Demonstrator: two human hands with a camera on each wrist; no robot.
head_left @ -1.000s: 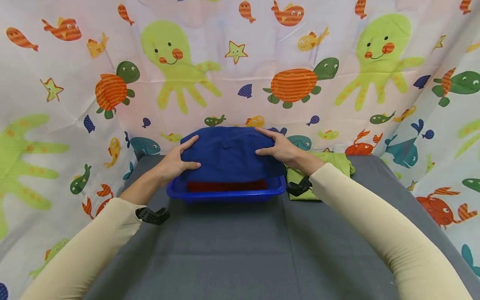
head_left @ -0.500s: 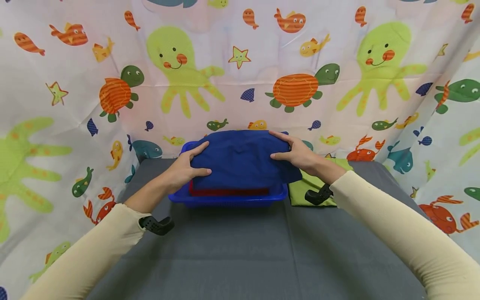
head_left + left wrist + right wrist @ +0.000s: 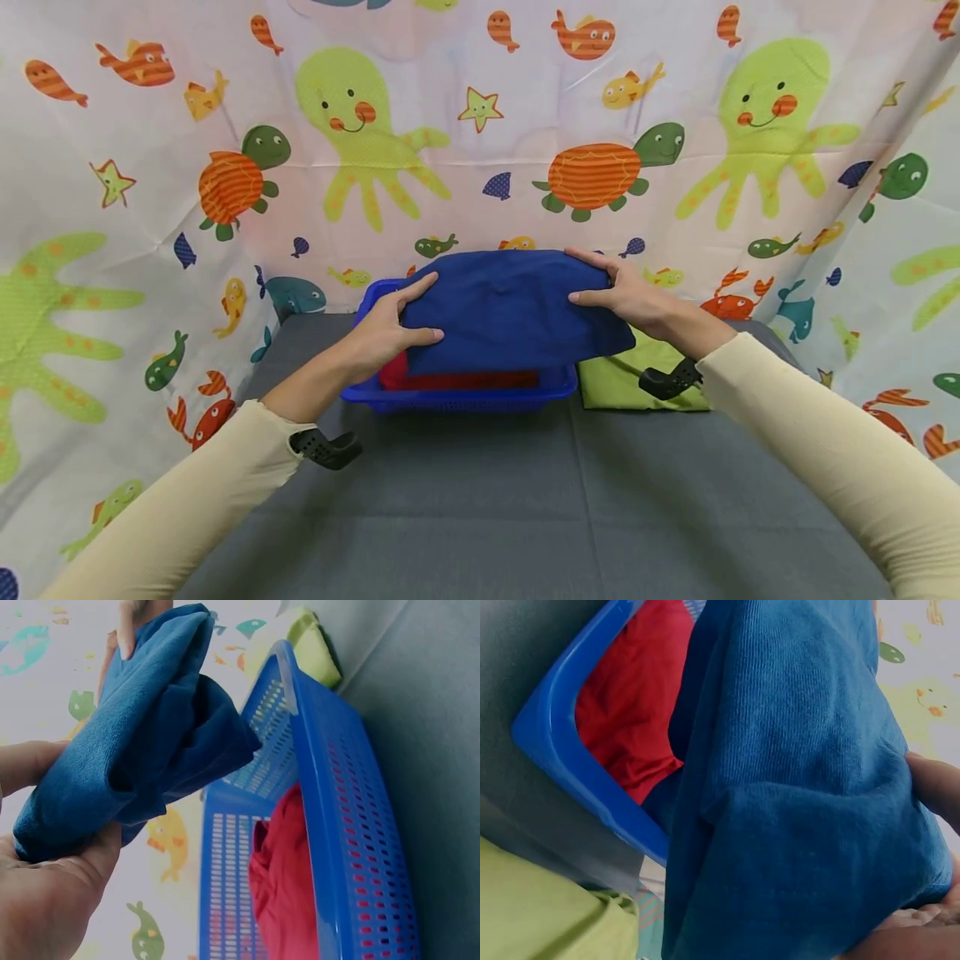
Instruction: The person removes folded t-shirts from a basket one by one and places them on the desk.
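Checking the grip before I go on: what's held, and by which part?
The blue cloth: the left hand grips its left end, the right hand its right end.

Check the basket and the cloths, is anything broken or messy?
Nothing looks broken or spilled. The red cloth in the blue basket is a bit rumpled, which isn't strange. The left hand and right hand hold up the blue cloth.

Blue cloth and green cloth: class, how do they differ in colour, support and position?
The blue cloth is deep blue; the green cloth is yellowish green. The left hand and right hand hold the blue cloth up, while the green cloth lies on the grey surface beside the basket, gripped by neither hand. Both are fabric.
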